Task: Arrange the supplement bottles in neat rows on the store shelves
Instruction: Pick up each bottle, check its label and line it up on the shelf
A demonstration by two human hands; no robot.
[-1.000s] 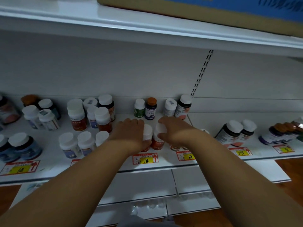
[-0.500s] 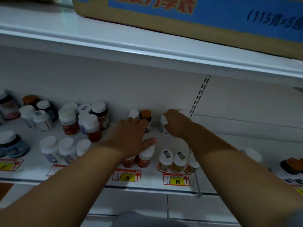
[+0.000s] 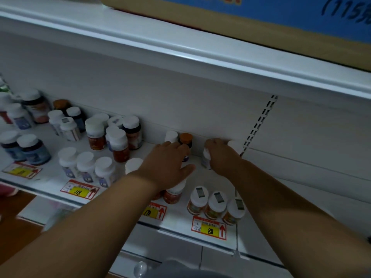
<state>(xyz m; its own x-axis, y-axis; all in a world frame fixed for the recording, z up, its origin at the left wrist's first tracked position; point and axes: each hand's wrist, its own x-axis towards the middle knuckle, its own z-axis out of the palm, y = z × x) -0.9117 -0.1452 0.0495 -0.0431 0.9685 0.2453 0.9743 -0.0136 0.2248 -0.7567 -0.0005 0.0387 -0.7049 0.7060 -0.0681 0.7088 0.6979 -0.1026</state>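
White metal shelf [image 3: 52, 177] takes up most of the view, with a second shelf [image 3: 180, 55] above it carrying one cardboard box [image 3: 230, 23] with a blue printed face. On the back wall, one slotted upright strip [image 3: 259, 125] runs down just right of the hands.

Bottles next, and there are loads. Far left is a loose clump of roughly eight, mixed dark and white, too blurry to count exactly. Middle-left is a tighter bunch [image 3: 118, 137] of about five or six white-capped ones, some with reddish-brown bodies. In front of that sits a row of three white bottles [image 3: 86, 167], plus one more white cap [image 3: 133, 165] half hidden by the left wrist. Front right has a neat row of three small bottles [image 3: 216, 203] with orange labels.

Up against the back wall: one white-capped bottle [image 3: 171, 136] and one orange-capped bottle [image 3: 186, 140], both partly blocked by the left hand [image 3: 168, 163], which lies flat with fingers spread over two red-bodied bottles [image 3: 173, 192] and touches the orange-capped one. The right hand [image 3: 220, 155] is curled around a white bottle [image 3: 205, 157] at the back wall, another white cap [image 3: 234, 146] just beside it.

Four price tags on the front edge: one blurry [image 3: 22, 170], then 118 [image 3: 79, 189], 198 [image 3: 153, 211], 88 [image 3: 209, 227].
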